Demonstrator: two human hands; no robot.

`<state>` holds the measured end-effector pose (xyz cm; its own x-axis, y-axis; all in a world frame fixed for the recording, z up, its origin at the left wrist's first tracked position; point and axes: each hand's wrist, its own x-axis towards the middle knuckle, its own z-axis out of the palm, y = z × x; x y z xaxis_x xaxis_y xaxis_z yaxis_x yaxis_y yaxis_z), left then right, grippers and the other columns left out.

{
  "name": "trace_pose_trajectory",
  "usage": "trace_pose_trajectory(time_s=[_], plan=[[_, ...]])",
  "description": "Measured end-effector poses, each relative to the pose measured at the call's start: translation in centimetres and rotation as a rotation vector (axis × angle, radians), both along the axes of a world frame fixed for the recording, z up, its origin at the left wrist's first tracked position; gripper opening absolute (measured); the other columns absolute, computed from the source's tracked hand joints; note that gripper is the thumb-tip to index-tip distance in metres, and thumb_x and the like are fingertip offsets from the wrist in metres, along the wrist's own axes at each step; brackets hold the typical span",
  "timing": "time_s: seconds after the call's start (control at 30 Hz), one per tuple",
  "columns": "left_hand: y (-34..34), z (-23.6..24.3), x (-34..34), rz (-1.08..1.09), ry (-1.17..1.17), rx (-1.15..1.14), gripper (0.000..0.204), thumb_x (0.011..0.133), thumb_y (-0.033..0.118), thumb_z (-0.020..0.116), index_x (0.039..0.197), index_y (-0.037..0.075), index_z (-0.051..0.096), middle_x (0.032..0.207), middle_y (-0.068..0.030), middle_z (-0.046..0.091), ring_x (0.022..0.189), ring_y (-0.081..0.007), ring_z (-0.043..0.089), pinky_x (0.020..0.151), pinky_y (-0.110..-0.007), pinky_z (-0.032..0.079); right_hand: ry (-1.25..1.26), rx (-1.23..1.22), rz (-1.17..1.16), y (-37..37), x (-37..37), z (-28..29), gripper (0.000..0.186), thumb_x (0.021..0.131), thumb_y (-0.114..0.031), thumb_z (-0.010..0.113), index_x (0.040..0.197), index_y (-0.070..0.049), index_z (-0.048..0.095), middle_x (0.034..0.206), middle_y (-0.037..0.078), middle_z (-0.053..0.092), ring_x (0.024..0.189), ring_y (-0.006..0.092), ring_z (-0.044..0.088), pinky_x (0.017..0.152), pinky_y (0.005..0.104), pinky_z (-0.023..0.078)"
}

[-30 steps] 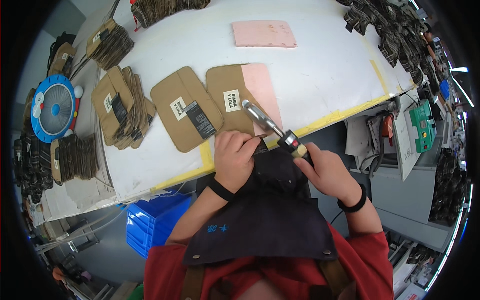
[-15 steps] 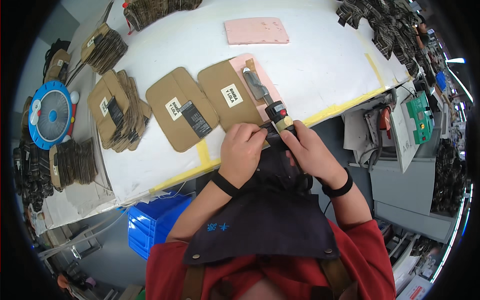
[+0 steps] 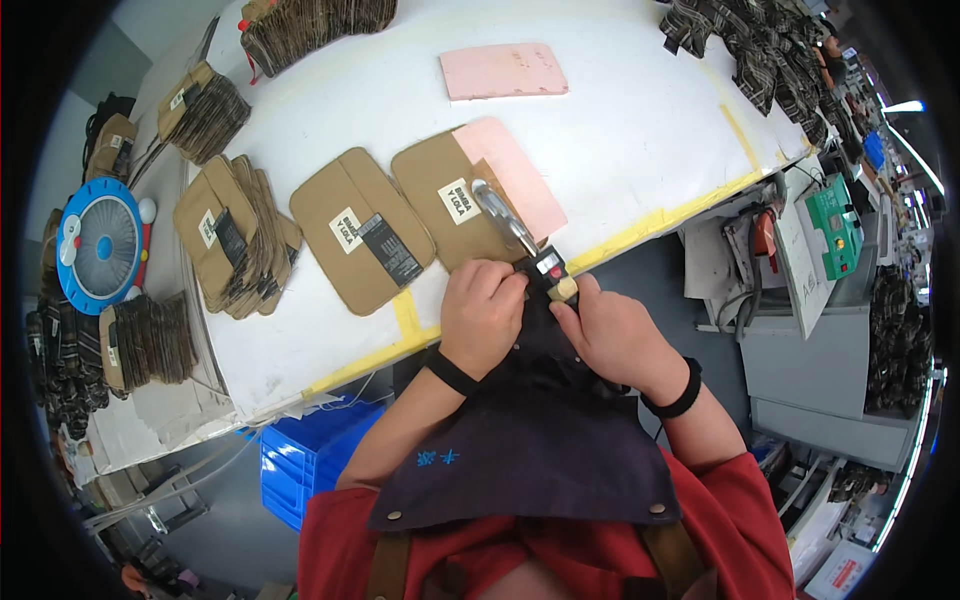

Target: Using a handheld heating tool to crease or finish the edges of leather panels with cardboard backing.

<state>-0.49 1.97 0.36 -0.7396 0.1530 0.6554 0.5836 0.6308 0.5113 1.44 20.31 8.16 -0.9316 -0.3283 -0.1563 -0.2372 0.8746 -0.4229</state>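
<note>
My left hand (image 3: 485, 312) is closed at the near edge of a tan fabric panel (image 3: 424, 160), its fingertips pinching a mostly hidden black label. My right hand (image 3: 622, 335) wraps the black handle of a small hand iron (image 3: 549, 266), thumb along the handle. The iron's narrow metal head (image 3: 500, 214) lies over the panel's right part. That panel bears a white label (image 3: 459, 201), and a pink sheet (image 3: 515, 172) shows at its right side. Left of it lies a second tan panel (image 3: 335, 185) with a white label and a black label (image 3: 391, 249).
Stacked tan panels (image 3: 205, 185) stand at left, beside a blue round fan (image 3: 104, 247). A pink pad (image 3: 503, 70) lies further back, dark plaid pieces (image 3: 745, 50) at far right. Yellow tape (image 3: 660, 220) lines the table's near edge. A blue crate (image 3: 300, 465) sits below.
My right hand has drawn the iron back toward me, and its head has shifted nearer and slightly left. My left hand stays at the panel's near edge.
</note>
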Motion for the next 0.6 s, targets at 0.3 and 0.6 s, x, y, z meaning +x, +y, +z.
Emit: trace_pose_trajectory(time_s=[0.3,0.6], plan=[[-0.1,0.1,0.2,-0.019,-0.018,0.015,0.019,0.068,-0.003,0.075,0.083,0.005,0.068,0.085,-0.0066,0.060,0.081,-0.0281,0.060,0.071,-0.039,0.049,-0.073,0.090,-0.008,-0.3,-0.8,1.3,0.038,0.101,-0.034,0.057,0.093,0.003,0.051,0.067,0.023,0.064,0.063,0.0432,0.065,0.057,0.0497,0.052],[0.0,-0.1,-0.2,-0.015,-0.032,0.025,0.019,0.067,-0.003,0.075,0.083,0.005,0.068,0.085,-0.0067,0.060,0.080,-0.0279,0.060,0.070,-0.039,0.048,0.104,-0.020,0.012,-3.2,-7.9,-0.9,0.038,0.100,-0.034,0.058,0.088,0.002,0.053,0.067,0.024,0.064,0.063,0.0438,0.065,0.058,0.0500,0.052]])
